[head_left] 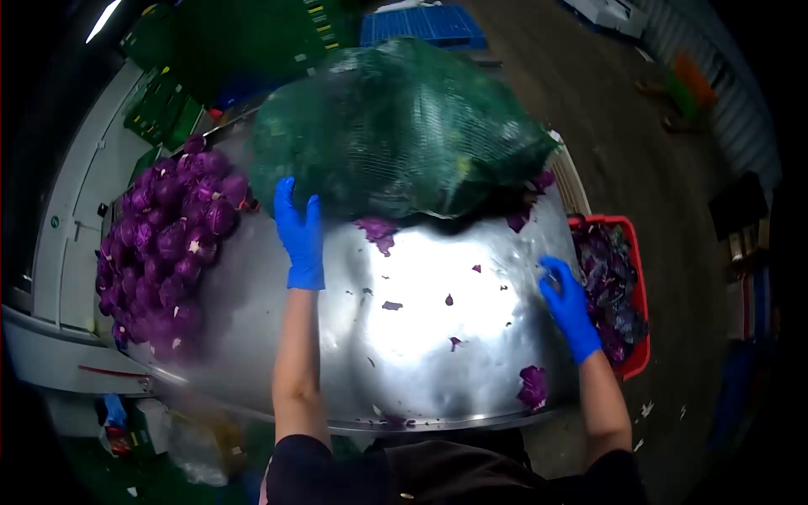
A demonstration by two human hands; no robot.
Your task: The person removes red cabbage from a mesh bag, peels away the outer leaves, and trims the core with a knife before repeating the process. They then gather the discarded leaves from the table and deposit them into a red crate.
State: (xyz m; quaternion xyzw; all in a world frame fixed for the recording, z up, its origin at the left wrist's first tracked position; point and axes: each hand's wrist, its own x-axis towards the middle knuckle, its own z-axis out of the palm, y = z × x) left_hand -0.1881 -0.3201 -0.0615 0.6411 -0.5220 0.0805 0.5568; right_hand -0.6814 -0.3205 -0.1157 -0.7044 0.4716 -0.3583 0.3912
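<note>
A large green mesh sack (396, 130) full of produce lies at the far side of a round steel table (421, 337). My left hand (299, 231), in a blue glove, is raised flat against the sack's near left edge with fingers spread. Over at the table's right edge rests my right hand (568, 307), also in a blue glove, with fingers apart and nothing in it. A pile of several red cabbages (168, 240) fills the table's left side.
A red crate (635, 252) with purple leaf scraps stands beside the table on the right. Loose purple leaf bits (533, 385) lie scattered over the steel. Green crates (160, 105) and a blue crate (425, 23) sit beyond the table.
</note>
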